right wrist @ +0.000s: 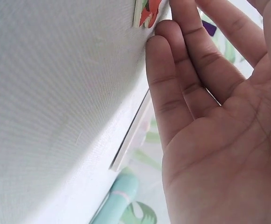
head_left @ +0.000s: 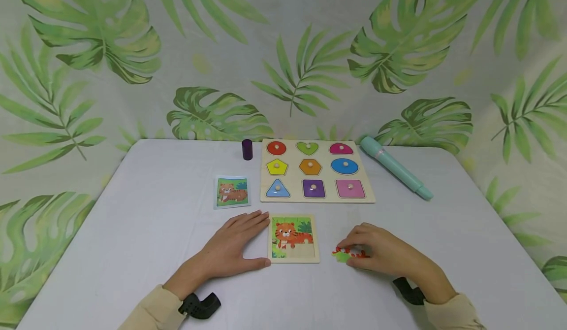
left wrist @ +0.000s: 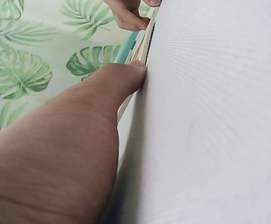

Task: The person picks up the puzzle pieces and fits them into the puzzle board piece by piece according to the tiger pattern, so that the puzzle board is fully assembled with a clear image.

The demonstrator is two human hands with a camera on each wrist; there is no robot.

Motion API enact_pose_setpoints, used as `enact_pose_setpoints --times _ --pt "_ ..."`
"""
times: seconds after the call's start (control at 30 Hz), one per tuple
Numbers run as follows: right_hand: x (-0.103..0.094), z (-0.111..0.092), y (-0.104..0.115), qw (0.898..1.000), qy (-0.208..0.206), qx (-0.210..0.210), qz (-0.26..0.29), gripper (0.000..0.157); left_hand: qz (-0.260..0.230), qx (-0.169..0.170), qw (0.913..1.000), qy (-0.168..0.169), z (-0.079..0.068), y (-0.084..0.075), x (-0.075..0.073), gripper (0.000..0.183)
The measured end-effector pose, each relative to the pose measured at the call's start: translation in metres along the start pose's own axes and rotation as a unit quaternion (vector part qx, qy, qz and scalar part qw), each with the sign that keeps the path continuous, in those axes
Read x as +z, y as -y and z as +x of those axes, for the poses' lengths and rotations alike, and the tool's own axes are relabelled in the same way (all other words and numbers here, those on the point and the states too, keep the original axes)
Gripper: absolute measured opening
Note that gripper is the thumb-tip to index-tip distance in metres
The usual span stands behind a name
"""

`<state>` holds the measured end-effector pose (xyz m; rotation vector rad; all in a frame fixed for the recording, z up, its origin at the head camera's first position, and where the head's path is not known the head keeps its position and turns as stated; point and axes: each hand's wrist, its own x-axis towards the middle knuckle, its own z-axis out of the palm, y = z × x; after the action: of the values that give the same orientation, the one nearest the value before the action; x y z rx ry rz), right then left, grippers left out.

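Observation:
A small wooden jigsaw puzzle (head_left: 294, 239) with a tiger picture lies in front of me, bare wood showing at its lower right. My left hand (head_left: 236, 244) rests beside it, fingers spread, with fingertips and thumb tip touching the left edge of its frame. To the right of the puzzle, my right hand (head_left: 376, 248) pinches red and green puzzle pieces (head_left: 343, 256) at the table surface. Its fingers partly cover them, so I cannot tell how many it grips. The right wrist view shows the edge of a red and green piece (right wrist: 149, 11) by the fingertips.
Behind the puzzle lies a shape board (head_left: 292, 182) with several knobbed, coloured pieces. A tiger picture card (head_left: 232, 192) lies to its left, below a dark purple cylinder (head_left: 247, 149). A teal pen-shaped object (head_left: 396, 167) lies at the right. White cloth (head_left: 133, 231) covers the table.

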<state>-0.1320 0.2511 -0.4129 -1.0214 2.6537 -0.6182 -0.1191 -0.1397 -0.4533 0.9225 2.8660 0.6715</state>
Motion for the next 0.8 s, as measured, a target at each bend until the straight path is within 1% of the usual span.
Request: enact_pose_setpoints --times 0.13,0.37,0.57,0.8 --pt "0.0008 0.0011 0.0001 1.0 -0.007 -0.009 -0.004 0.027 0.0 -0.002 1.0 0.001 -0.0005 0.0001 0.0 0.09" --pt "-0.0003 0.0022 0.0024 1.0 -0.017 -0.005 -0.007 0.027 -0.001 -0.001 1.0 0.0 -0.0008 0.0007 0.0005 0.09" --pt "-0.0004 0.0037 0.0014 0.999 -0.03 -0.027 -0.013 0.026 0.002 -0.001 1.0 0.001 -0.0006 0.0007 0.0011 0.09" --pt "-0.0027 0.0051 0.0021 0.999 -0.038 -0.031 -0.01 0.026 0.003 0.0 1.0 -0.001 -0.0007 0.0001 0.001 0.09"
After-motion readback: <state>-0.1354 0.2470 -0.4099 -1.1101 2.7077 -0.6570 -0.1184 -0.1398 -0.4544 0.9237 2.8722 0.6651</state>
